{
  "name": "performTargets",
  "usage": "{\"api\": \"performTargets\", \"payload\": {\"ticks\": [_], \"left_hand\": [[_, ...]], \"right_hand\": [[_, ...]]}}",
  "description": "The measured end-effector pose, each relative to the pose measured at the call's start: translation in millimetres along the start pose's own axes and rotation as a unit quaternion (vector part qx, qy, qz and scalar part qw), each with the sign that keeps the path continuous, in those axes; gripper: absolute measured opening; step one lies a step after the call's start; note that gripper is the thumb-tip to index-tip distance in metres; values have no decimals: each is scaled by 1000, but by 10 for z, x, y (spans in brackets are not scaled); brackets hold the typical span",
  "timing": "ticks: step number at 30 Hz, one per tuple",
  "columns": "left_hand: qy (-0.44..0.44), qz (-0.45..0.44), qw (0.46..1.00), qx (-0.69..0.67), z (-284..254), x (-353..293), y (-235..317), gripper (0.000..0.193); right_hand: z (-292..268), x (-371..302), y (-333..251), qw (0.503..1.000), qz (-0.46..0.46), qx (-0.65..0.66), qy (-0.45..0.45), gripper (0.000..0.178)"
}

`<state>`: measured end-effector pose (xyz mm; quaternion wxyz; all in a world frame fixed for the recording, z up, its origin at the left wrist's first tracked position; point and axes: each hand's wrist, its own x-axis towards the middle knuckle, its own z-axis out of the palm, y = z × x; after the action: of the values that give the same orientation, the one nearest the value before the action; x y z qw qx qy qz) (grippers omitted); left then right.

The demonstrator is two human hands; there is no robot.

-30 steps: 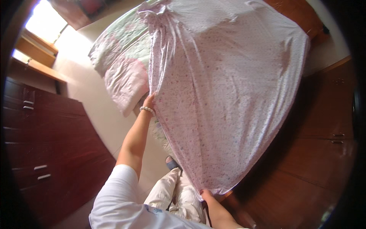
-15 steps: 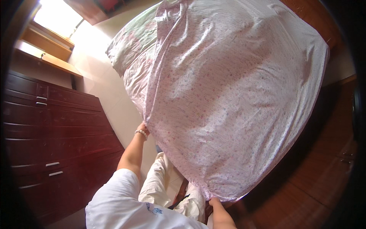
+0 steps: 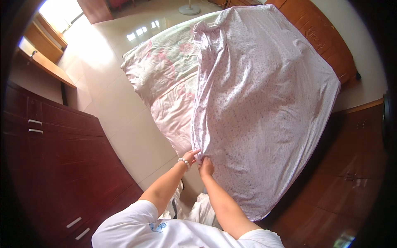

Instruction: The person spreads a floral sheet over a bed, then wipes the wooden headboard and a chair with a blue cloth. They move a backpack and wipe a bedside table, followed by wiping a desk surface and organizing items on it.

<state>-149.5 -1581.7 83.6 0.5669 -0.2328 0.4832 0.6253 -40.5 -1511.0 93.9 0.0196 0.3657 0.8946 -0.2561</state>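
A thin white-and-lilac bed sheet [image 3: 264, 95] with small speckles covers most of the bed, its left border gathered into folds. Beyond that border shows a pale green and pink floral quilt [image 3: 171, 78]. My left hand [image 3: 190, 157], with a white bead bracelet [image 3: 184, 163] on the wrist, pinches the sheet's bunched edge at the near side of the bed. Right beside it, my right hand [image 3: 206, 166] is closed on the same edge. Its fingertips are partly hidden in the cloth.
A dark red cabinet [image 3: 78, 153] stands at the left, with tiled floor [image 3: 128, 128] between it and the bed. At the right are a brown wooden cabinet [image 3: 335, 177] and an orange-brown headboard [image 3: 316, 35]. A round white stand base [image 3: 189, 9] is on the floor at the far side.
My right hand has left the sheet's near right corner and come up beside my left hand. My left hand has shifted right along with the sheet's edge, and more quilt shows.
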Motion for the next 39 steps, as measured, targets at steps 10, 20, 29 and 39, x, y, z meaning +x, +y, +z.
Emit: {"api": "performTargets", "payload": {"ticks": [10, 20, 29, 39], "left_hand": [[-107, -51, 991, -64, 82, 558, 1507, 78], [-92, 160, 973, -137, 11, 1481, 3881, 69], [5, 255, 952, -170, -2519, 1140, 4634, 66], [-60, 40, 985, -158, -2906, 236, 4606, 64]], "right_hand": [[157, -114, 234, 982, 39, 22, -186, 20], [639, 118, 427, 964, 96, -17, -248, 15], [833, 424, -61, 936, 152, -87, -305, 22], [1116, 514, -1392, 892, 257, 65, -367, 39]]}}
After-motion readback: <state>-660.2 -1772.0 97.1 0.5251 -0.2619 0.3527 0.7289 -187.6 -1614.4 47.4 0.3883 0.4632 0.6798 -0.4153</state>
